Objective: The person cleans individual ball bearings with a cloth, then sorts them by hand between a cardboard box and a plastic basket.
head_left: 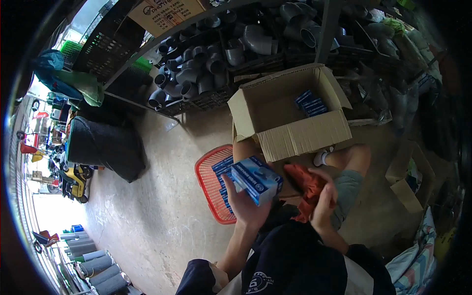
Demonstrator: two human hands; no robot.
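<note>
Shelving (275, 64) fills the far side of the view, its wire baskets stacked with grey pipe elbows (196, 69); the open mesh keeps each fitting visible and reachable from the floor.

Cardboard box (290, 110) sits just in front of the shelving with all flaps folded outward, so the opening stays clear. A few small blue boxes (310, 103) lie flat at its far inner wall, pushed together at one side.

Red basket (212, 182) rests on the concrete floor, touching or just beside the near left corner of the cardboard box. More small blue packs lie in it, partly hidden behind the raised hand.

Red cloth (306, 186) lies bunched over the person's lap, near the bent knee. The right hand (325, 204) is closed around its lower edge, fingers curled into the fabric, which places the cloth within wiping range of whatever the other hand lifts.

Blue carton (256, 179) is held above the red basket, tilted with one long face up. The left hand (244, 201) grasps it from underneath, palm cupped and fingers wrapped up the near side, leaving the top and printed faces exposed
</note>
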